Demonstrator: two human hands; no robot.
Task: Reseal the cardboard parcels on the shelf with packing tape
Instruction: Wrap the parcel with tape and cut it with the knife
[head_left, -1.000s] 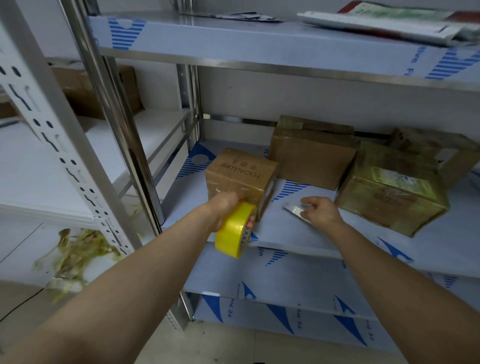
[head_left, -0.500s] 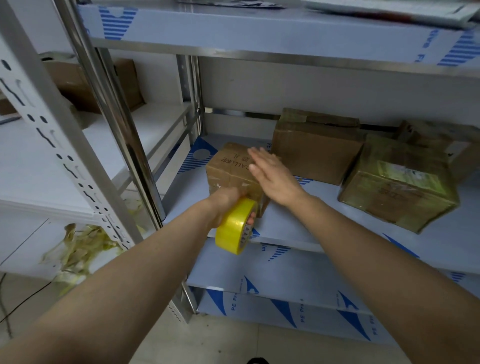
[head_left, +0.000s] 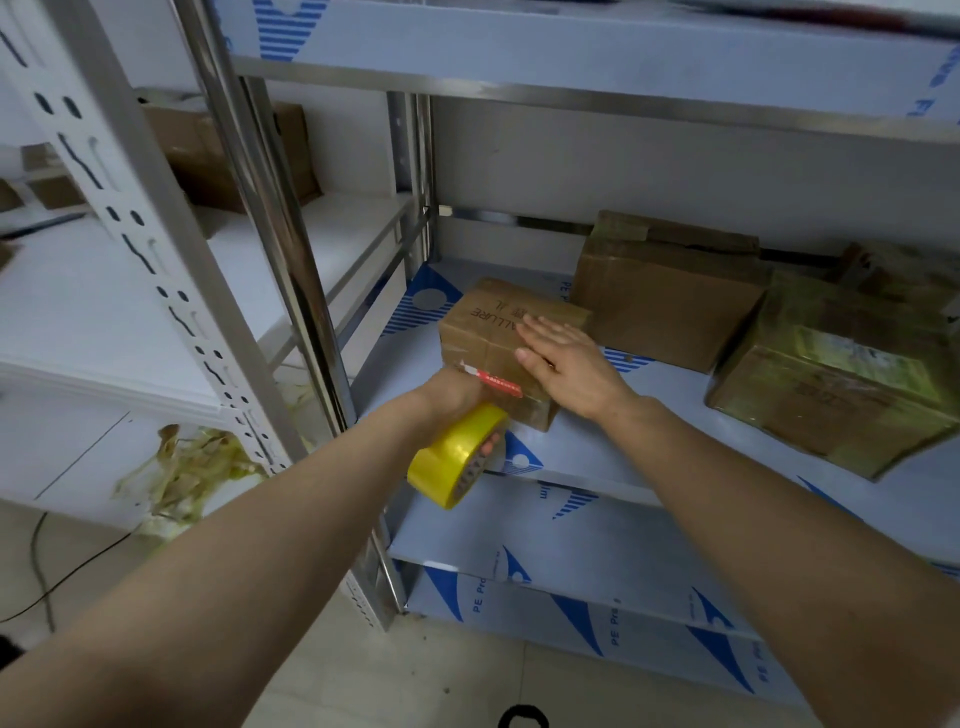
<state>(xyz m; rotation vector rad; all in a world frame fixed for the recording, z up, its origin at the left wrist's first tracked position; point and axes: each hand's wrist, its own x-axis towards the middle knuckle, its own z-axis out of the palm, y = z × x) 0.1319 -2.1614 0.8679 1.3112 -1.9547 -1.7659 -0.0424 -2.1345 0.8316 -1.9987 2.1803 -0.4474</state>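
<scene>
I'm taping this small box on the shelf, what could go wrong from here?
The small box sits near the shelf edge; pulling the yellow tape roll toward you with the left hand might drag it off, since only the flat right hand pins it. The roll hangs past the edge, so the tape could twist or wrinkle.

shelf (head_left: 597, 452): small parcel (head_left: 483, 332) front-left | large parcel (head_left: 660, 306) behind, right of it | end parcel (head_left: 831, 400) far right, well apart | right hand (head_left: 569, 366) on small parcel's top | left hand (head_left: 449, 395) holds tape roll (head_left: 449, 460) at its front face
</scene>
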